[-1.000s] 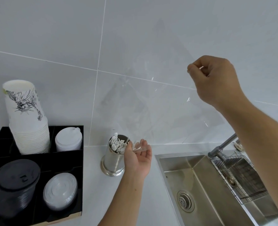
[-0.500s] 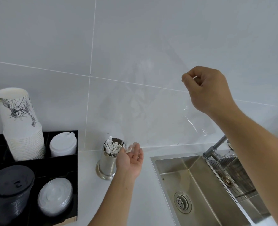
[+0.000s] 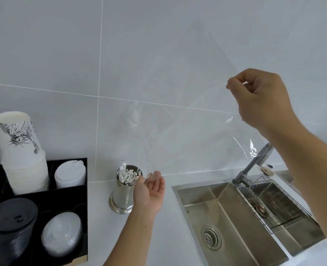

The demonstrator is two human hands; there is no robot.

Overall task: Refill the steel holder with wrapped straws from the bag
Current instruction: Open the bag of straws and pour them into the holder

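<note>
The steel holder [image 3: 121, 196] stands on the white counter against the wall, packed with white wrapped straws [image 3: 128, 176]. A clear plastic bag [image 3: 178, 135] hangs in the air, almost see-through, and looks empty. My right hand [image 3: 262, 96] pinches its upper corner high at the right. My left hand [image 3: 151, 191] is palm up, fingers apart, right beside the holder's rim under the bag's lower end. A thin clear edge or straw end seems to rest on its fingertips; I cannot tell which.
A black organiser [image 3: 70, 191] at the left carries a stack of paper cups [image 3: 22, 154], white lids [image 3: 70, 174], black lids [image 3: 9, 225] and clear lids [image 3: 62, 233]. A steel sink [image 3: 231, 221] with a faucet [image 3: 252, 166] and a wire rack [image 3: 274, 204] lies to the right.
My right hand has dropped a little and drifted right with the bag. My left hand stays cupped beside the holder. The view has shifted slightly.
</note>
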